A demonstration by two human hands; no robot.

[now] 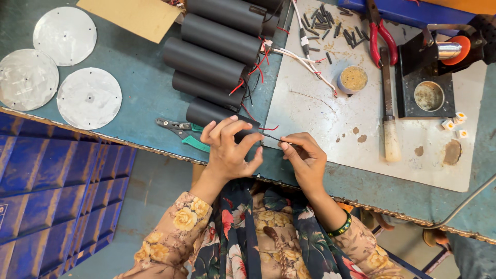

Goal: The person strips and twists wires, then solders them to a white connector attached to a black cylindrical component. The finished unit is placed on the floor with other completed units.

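Floral sleeves (217,235) at the bottom edge, both hands working at the near rim of the desk (139,88). Left hand (227,150) is gripping the end of the nearest black tube (209,112), fingers curled around it, thumb underneath. Right hand (305,157) is pinching a thin dark wire (273,137) coming out of that tube's end, fingertips closed on it; a red wire (269,128) is trailing free just above. Hands are apart, joined only by the wire.

Step in hand, as I read it: dressing or twisting the lead on the last tube in the row. Four more tubes (206,62) are lying side by side behind, leads pointing right.

Next move probably needs a steady hold on the tube while the wire is being worked; it's fine and could slip.

Green-handled cutters (183,132) are lying just left of the left hand. Metal sheet (320,103) on the right is carrying a flux tin (354,78), a knife (390,119), red pliers (381,33) and a solder pot (429,95). Three metal discs (62,67) are sitting far left.
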